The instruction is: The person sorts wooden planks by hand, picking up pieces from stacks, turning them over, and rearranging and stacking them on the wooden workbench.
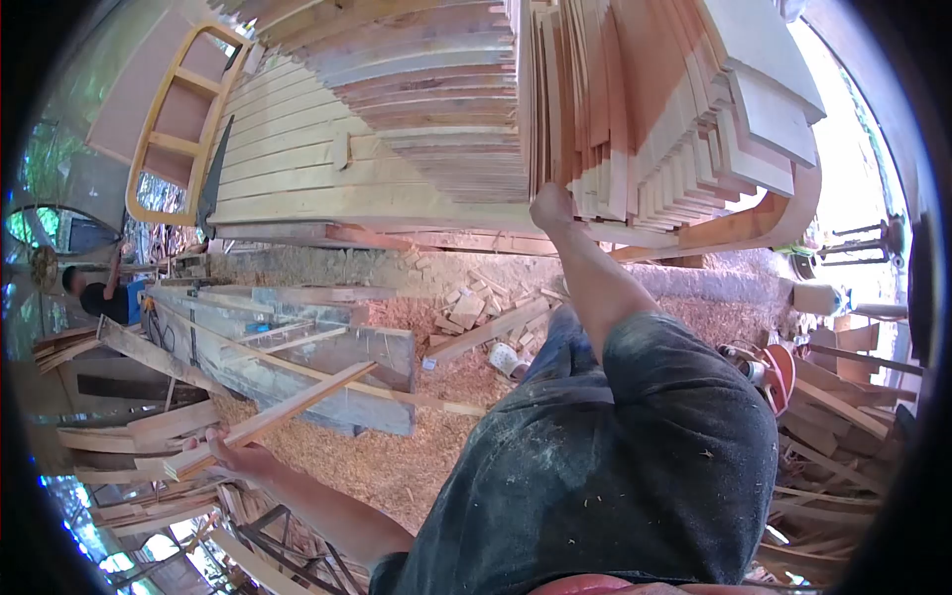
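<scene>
My left hand [238, 456] is out to the side at the lower left, its fingers closed around a long, narrow wooden strip [307, 404]. The strip slants up to the right over the sawdust floor. My right hand [552, 206] is at the near edge of the bench, closed at the end of a thin wooden board [561, 109] in a row of boards standing on edge. Its fingertips are mostly hidden. To its right, a stack of wider pale boards [684, 129] leans over in steps.
A slatted wooden surface [288, 149] carries more boards. Wood offcuts [471, 307] lie on the sawdust floor [382, 471] below. A grey work table [372, 362] holds long strips at left. Another person [107, 296] is far left. Scrap wood [838, 416] is piled at right.
</scene>
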The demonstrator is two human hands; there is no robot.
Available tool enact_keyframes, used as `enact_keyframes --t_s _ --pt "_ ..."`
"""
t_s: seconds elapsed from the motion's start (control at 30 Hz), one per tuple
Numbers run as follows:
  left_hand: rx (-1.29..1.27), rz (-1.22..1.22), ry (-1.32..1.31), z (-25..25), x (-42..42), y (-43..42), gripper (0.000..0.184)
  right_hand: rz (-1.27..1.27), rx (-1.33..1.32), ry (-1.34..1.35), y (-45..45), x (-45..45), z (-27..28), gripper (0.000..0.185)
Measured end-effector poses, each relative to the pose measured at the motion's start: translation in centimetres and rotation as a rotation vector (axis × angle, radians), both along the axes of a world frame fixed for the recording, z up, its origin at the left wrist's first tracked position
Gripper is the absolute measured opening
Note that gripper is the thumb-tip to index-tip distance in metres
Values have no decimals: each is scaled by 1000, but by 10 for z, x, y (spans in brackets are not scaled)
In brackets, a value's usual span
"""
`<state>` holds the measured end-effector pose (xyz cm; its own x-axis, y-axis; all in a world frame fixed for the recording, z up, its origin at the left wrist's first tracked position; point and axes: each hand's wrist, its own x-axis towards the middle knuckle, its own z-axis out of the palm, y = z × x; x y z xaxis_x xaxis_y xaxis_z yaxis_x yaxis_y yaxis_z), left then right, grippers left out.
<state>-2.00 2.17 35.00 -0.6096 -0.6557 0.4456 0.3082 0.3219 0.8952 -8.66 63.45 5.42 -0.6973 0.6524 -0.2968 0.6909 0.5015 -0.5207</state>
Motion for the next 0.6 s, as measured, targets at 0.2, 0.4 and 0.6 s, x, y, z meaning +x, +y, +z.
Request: enact_keyframes --t_s 0.2,0.4,0.6 --pt "-254 -56 31 4 -9 17 52 65 -30 -68 10 4 25 23" --pt "-27 -117 55 19 -16 48 48 113 34 -100 19 1 7 24" --pt "-14 -121 66 12 -15 34 50 64 -54 -148 25 -6 -5 35"
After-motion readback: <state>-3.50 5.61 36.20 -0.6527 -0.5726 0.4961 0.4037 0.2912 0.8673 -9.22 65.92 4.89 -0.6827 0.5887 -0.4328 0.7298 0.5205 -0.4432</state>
